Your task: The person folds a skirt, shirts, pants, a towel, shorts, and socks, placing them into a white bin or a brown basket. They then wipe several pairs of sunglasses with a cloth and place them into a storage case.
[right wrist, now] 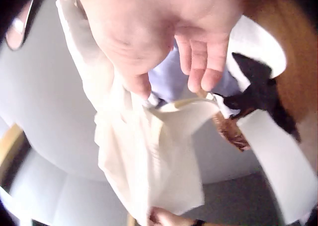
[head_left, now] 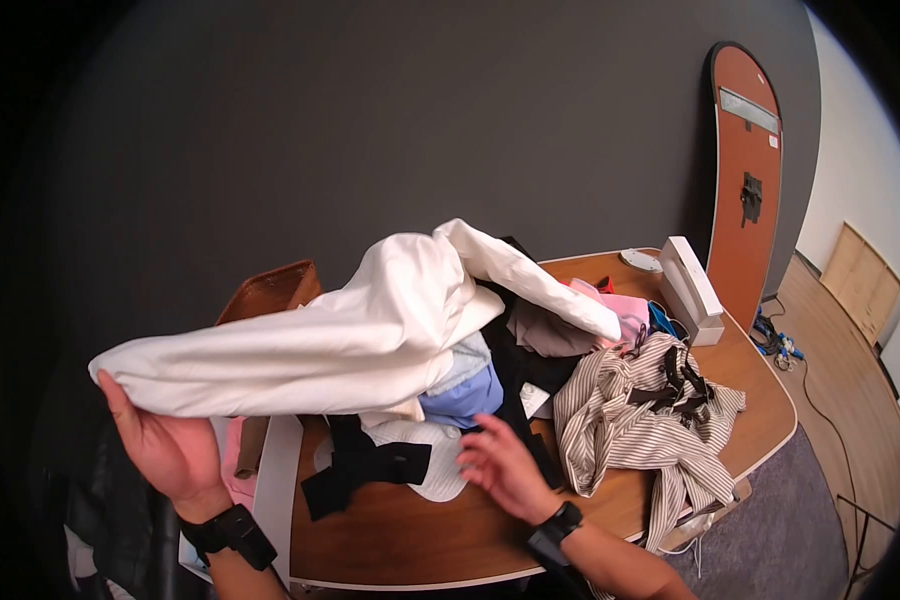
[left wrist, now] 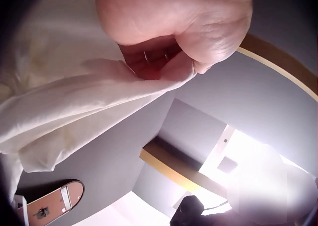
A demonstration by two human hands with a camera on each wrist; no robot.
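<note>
A white long-sleeved top (head_left: pixel 370 320) is stretched sideways over the table. Its left end is pinched between the thumb and fingers of my left hand (head_left: pixel 175 450), and the folded cloth edge shows clearly in the left wrist view. One sleeve (head_left: pixel 540 285) trails right across the clothes pile. Below the top, my right hand (head_left: pixel 510 470) holds nothing; its fingers and thumb are apart in the right wrist view. Close to it lie a blue garment (head_left: pixel 470 400), a white ribbed cloth (head_left: pixel 435 485) and a black cloth piece (head_left: pixel 360 475).
A striped garment (head_left: pixel 630 420) with black straps lies on the right of the wooden table (head_left: pixel 410 545). Behind it stands a white box (head_left: pixel 692 295). A brown basket (head_left: pixel 270 288) is at the back left, and an open white box (head_left: pixel 278 490) at the left edge.
</note>
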